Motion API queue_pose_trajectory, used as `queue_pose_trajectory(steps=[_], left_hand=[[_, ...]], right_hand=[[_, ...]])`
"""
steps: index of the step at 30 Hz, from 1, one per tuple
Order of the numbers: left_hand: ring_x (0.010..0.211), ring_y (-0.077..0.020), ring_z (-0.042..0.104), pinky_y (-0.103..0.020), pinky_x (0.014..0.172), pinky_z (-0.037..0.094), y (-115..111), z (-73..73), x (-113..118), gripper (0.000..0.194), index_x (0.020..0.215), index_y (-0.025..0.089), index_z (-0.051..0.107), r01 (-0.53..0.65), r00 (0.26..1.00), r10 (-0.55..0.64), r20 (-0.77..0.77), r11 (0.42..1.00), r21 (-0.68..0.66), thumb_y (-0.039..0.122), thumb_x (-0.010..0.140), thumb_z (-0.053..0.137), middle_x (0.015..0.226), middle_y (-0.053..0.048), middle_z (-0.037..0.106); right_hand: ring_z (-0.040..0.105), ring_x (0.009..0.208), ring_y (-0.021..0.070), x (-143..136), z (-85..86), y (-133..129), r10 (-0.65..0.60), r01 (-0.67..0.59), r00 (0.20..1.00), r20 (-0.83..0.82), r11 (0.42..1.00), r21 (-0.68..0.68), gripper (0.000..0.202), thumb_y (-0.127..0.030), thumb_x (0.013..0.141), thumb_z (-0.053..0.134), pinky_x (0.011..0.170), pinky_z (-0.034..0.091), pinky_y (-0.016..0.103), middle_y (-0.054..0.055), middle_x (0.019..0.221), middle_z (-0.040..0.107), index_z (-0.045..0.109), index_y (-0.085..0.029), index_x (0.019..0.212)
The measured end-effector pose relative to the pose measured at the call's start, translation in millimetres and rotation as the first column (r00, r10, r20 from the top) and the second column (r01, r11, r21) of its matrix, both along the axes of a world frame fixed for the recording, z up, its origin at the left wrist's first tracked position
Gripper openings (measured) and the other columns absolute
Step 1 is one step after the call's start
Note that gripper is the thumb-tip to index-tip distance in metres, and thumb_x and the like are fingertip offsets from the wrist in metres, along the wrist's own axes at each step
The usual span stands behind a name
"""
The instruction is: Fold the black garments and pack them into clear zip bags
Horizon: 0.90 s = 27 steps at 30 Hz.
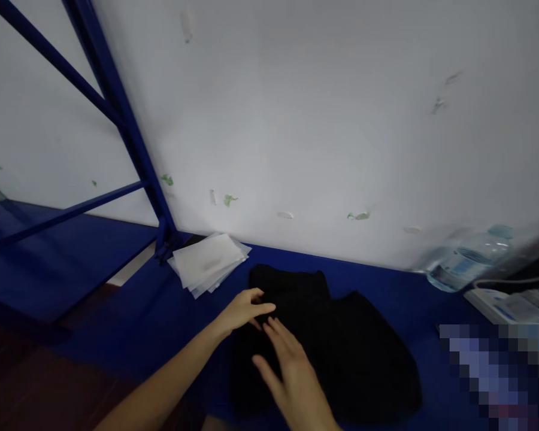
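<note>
A black cloth item (363,353), perhaps a garment, lies loosely spread on the blue surface (323,257); its folds are too dark to make out its kind. Over its left part is my left hand (247,310), thumb stretched out and fingers curving down, apart from the thumb. My right hand (291,371) is nearer to me, over the same dark cloth, with its fingers extended and the thumb spread away. Nothing shows between the fingers of either hand. Whether the fingertips touch the cloth, I cannot tell.
A stack of white sheets or clear bags (211,260) lies behind my left hand. At the right, a clear plastic bottle (471,257) leans by the white wall (296,120), near a white box-like item (494,305) with cables. A blue metal frame (130,143) rises at the left.
</note>
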<state>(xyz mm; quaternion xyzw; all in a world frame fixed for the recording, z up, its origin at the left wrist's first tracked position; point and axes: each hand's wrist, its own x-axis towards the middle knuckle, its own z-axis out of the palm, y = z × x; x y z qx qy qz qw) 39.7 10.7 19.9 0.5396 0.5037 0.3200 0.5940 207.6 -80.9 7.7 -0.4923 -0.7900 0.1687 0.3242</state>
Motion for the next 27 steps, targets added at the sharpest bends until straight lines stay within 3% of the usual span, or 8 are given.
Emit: queue_pose_trajectory(steps=[4,6,8,11,14,16,20,27], left_hand=[[0.083,-0.0213,0.067,-0.026,0.058,0.056,-6.2,-1.8,2.0,0.035,0.1,0.014,0.061,0.052,0.998,-0.049,-0.03,0.995,0.081,0.041,0.078,0.067,0.091,-0.007,0.066],[0.085,-0.021,0.067,-0.027,0.062,0.056,-12.0,-0.7,3.8,0.036,0.104,0.015,0.06,0.07,0.996,-0.063,-0.067,0.99,0.123,0.042,0.081,0.064,0.094,-0.007,0.067],[0.079,-0.0202,0.067,-0.028,0.061,0.055,-14.8,2.9,3.0,0.038,0.106,0.017,0.061,0.089,0.988,-0.066,-0.136,0.982,0.166,0.045,0.081,0.063,0.092,-0.006,0.068],[0.073,-0.0202,0.065,-0.032,0.066,0.052,-4.0,13.2,-15.6,0.042,0.11,0.019,0.062,0.06,0.956,0.021,-0.293,0.962,0.268,0.047,0.079,0.065,0.084,-0.004,0.067],[0.089,-0.0242,0.06,-0.037,0.082,0.046,24.9,25.4,-61.0,0.037,0.107,0.018,0.062,-0.038,0.874,0.229,-0.428,0.911,0.411,0.043,0.079,0.063,0.094,-0.006,0.064],[0.09,-0.0258,0.057,-0.038,0.082,0.043,45.7,30.7,-97.1,0.031,0.094,0.017,0.064,-0.054,0.81,0.304,-0.501,0.89,0.453,0.041,0.075,0.066,0.091,-0.007,0.063],[0.076,-0.0227,0.057,-0.032,0.073,0.043,68.1,29.3,-144.1,0.027,0.077,0.019,0.063,0.026,0.745,0.279,-0.606,0.896,0.444,0.041,0.064,0.072,0.074,-0.002,0.061],[0.072,-0.0168,0.059,-0.03,0.07,0.044,70.4,11.1,-151.4,0.02,0.074,0.017,0.062,0.133,0.739,0.184,-0.648,0.903,0.409,0.036,0.078,0.064,0.074,0.0,0.063]], right_hand=[[0.059,0.115,0.0292,33.8,9.8,30.3,-0.337,0.303,0.916,-0.22,0.937,-0.174,0.059,-0.053,0.088,0.048,0.095,0.049,0.044,0.016,0.128,0.06,0.052,-0.012,0.13],[0.063,0.107,0.0298,44.6,7.7,49.1,-0.411,0.327,0.886,-0.214,0.882,-0.339,0.067,-0.058,0.083,0.052,0.091,0.051,0.043,0.018,0.12,0.064,0.052,-0.009,0.13],[0.065,0.104,0.0298,47.7,4.2,63.2,-0.405,0.294,0.899,-0.169,0.842,-0.453,0.07,-0.06,0.079,0.055,0.09,0.051,0.04,0.017,0.114,0.067,0.054,-0.009,0.128],[0.062,0.11,0.0332,42.7,0.4,71.6,-0.372,0.3,0.926,-0.06,0.826,-0.477,0.073,-0.064,0.075,0.057,0.091,0.049,0.041,0.017,0.112,0.068,0.058,-0.01,0.124],[0.06,0.111,0.038,37.1,-0.5,70.0,-0.376,0.353,0.925,0.048,0.808,-0.472,0.079,-0.068,0.074,0.056,0.088,0.049,0.044,0.02,0.113,0.067,0.057,-0.007,0.125],[0.059,0.112,0.0397,35.5,-0.2,67.8,-0.387,0.381,0.918,0.086,0.801,-0.462,0.082,-0.067,0.074,0.055,0.087,0.049,0.045,0.023,0.115,0.066,0.056,-0.004,0.127],[0.061,0.108,0.0396,34.6,0.5,65.8,-0.394,0.402,0.912,0.115,0.797,-0.45,0.081,-0.066,0.075,0.055,0.084,0.05,0.045,0.023,0.113,0.066,0.056,-0.004,0.127],[0.061,0.109,0.0401,33.9,0.9,66.5,-0.399,0.403,0.91,0.108,0.797,-0.449,0.079,-0.065,0.075,0.056,0.084,0.05,0.046,0.024,0.114,0.066,0.057,-0.004,0.126]])
